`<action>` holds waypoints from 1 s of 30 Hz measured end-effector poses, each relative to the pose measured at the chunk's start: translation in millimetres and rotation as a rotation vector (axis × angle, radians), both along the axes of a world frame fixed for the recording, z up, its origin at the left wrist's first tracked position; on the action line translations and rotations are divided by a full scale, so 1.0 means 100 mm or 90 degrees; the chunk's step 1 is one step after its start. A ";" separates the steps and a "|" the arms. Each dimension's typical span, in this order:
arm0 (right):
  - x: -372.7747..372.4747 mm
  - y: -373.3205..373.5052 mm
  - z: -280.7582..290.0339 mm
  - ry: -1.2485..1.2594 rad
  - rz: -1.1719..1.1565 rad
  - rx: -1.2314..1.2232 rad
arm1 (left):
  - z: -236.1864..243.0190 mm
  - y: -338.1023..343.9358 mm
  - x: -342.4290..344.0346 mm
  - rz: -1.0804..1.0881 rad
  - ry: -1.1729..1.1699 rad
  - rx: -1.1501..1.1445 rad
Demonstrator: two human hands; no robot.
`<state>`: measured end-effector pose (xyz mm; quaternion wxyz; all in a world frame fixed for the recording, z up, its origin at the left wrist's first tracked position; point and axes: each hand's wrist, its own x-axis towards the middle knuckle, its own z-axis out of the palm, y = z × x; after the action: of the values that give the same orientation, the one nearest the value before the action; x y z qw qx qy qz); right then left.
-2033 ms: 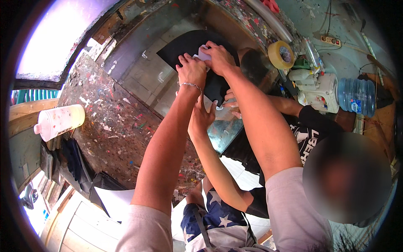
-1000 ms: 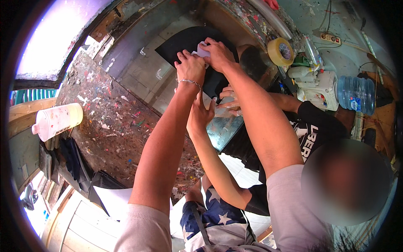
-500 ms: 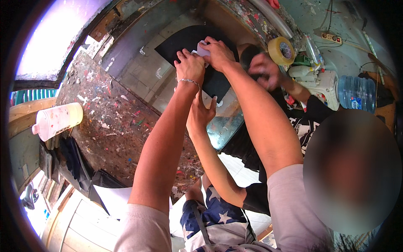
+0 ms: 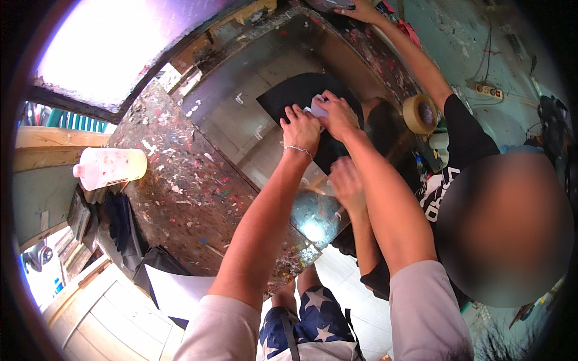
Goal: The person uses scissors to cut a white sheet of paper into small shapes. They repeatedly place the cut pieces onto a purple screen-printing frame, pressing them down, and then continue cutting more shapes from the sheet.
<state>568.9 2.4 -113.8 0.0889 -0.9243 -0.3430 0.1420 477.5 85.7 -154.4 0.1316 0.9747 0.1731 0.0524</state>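
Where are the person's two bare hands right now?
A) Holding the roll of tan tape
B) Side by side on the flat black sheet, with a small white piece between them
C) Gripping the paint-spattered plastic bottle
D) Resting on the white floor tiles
B: the left hand and right hand rest on the flat black sheet around a small white piece; the paint-spattered plastic bottle and roll of tan tape lie untouched.

A roll of tape (image 4: 420, 114) and a paint-spattered white bottle (image 4: 110, 167) sit on the speckled worktable (image 4: 192, 198).
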 end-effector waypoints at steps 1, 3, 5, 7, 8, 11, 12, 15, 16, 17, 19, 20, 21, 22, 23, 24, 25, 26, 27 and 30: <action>0.00 0.00 0.00 0.010 -0.010 0.008 | 0.01 0.01 0.00 0.003 0.016 -0.004; 0.01 -0.02 0.01 0.004 -0.002 0.005 | 0.04 -0.01 0.02 0.005 0.023 -0.015; 0.02 -0.03 -0.02 0.011 -0.006 0.004 | 0.04 -0.02 0.01 0.006 0.017 -0.017; 0.04 -0.05 -0.07 0.004 -0.005 0.014 | 0.05 -0.03 0.01 0.003 0.014 -0.024; 0.03 -0.03 -0.06 0.004 -0.002 0.023 | 0.05 -0.01 0.00 0.003 0.017 -0.024; 0.01 -0.02 -0.04 0.000 0.005 0.027 | 0.07 0.00 -0.01 0.004 0.025 -0.021; 0.02 -0.03 -0.04 -0.002 0.001 0.031 | 0.09 -0.01 0.00 0.004 0.025 -0.017; 0.03 -0.05 -0.02 0.004 0.000 0.008 | 0.25 0.01 0.00 -0.021 0.082 -0.114; 0.03 -0.06 -0.01 0.003 -0.003 0.003 | 0.25 0.00 0.01 -0.021 0.076 -0.116; 0.01 -0.03 0.01 0.005 -0.002 0.001 | 0.24 0.01 0.00 -0.016 0.073 -0.115; -0.01 0.01 0.02 -0.008 0.010 -0.013 | 0.22 0.05 -0.02 -0.015 0.085 -0.102; 0.01 -0.02 -0.01 -0.018 0.015 -0.012 | 0.23 0.03 -0.01 -0.016 0.081 -0.101; 0.03 -0.04 -0.04 -0.028 0.020 -0.011 | 0.24 0.02 -0.01 -0.018 0.078 -0.100; 0.04 -0.06 -0.08 -0.038 0.026 -0.010 | 0.24 0.01 -0.01 -0.020 0.074 -0.099; 0.03 -0.04 -0.05 -0.025 0.020 -0.007 | 0.25 0.03 0.00 -0.019 0.089 -0.114; 0.01 -0.03 -0.03 -0.013 0.014 -0.005 | 0.23 0.04 -0.01 -0.018 0.089 -0.112; 0.00 0.00 -0.01 -0.001 0.008 -0.002 | 0.23 0.06 -0.01 -0.017 0.088 -0.111; 0.00 -0.01 -0.02 -0.012 0.009 -0.002 | 0.22 0.05 -0.01 -0.018 0.086 -0.111; 0.00 -0.01 -0.04 -0.024 0.011 -0.002 | 0.21 0.04 0.00 -0.018 0.080 -0.107; 0.02 -0.03 -0.06 -0.029 0.018 0.016 | 0.20 0.03 -0.01 -0.019 0.069 -0.100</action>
<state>570.8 -1.1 -119.5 0.0909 -0.9210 -0.3600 0.1176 476.6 88.2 -134.7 0.1988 0.9653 0.1688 -0.0163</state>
